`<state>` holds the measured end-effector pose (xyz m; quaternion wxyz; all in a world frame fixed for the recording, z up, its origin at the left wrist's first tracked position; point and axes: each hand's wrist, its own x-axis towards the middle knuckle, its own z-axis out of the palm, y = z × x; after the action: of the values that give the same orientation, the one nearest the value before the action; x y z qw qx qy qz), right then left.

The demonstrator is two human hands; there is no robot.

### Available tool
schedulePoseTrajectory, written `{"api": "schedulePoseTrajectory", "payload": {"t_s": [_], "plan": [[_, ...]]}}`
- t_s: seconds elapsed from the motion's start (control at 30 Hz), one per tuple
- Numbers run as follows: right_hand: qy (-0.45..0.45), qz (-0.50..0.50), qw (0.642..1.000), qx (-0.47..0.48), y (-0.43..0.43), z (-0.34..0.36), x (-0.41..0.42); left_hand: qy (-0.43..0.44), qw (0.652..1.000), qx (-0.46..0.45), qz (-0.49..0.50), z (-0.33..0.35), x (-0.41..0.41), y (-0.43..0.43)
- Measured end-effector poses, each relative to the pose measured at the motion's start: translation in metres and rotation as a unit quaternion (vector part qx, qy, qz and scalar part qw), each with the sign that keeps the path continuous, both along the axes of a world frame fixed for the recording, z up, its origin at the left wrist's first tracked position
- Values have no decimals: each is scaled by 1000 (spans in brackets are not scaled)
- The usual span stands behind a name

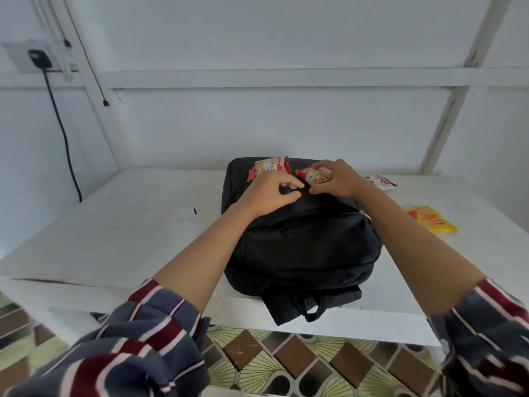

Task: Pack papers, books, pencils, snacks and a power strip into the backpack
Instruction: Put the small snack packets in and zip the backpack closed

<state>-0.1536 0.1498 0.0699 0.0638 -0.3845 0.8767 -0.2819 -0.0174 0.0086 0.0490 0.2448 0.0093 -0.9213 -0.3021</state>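
Observation:
A black backpack lies flat on the white table, its straps hanging over the near edge. My right hand rests on the backpack's far part and holds a red snack packet. My left hand hovers just left of it, fingers curled with thumb and forefinger apart, holding nothing. A second red-and-cream snack packet lies on the backpack's far end, just beyond my left hand. A silver zipper pull shows on the backpack's right side.
A white-and-red snack packet and a yellow snack packet lie on the table to the right. A black cable hangs from a wall socket at the left. Patterned floor tiles show below the table edge.

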Motion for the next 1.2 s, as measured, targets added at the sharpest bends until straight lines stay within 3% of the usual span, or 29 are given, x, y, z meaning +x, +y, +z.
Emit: {"api": "schedulePoseTrajectory", "payload": {"t_s": [0.1, 0.3, 0.5, 0.73, 0.93, 1.2], "plan": [[-7, 26, 1000, 5, 12, 1, 3, -42, 999, 28, 8, -4, 9, 10], [-26, 52, 998, -10, 35, -2, 12, -112, 993, -21, 15, -4, 23, 21], [-63, 44, 991, -106, 51, -4, 16, -140, 982, -127, 28, -8, 28, 25], [-190, 73, 952, -230, 59, 5, 23, -126, 982, -112, 89, -6, 15, 18], [-234, 178, 944, -149, 55, 14, 32, -116, 987, -100, 57, -1, 17, 12], [-97, 197, 975, -18, 34, -7, 53, -103, 990, -88, 49, 16, 27, 2]]}}
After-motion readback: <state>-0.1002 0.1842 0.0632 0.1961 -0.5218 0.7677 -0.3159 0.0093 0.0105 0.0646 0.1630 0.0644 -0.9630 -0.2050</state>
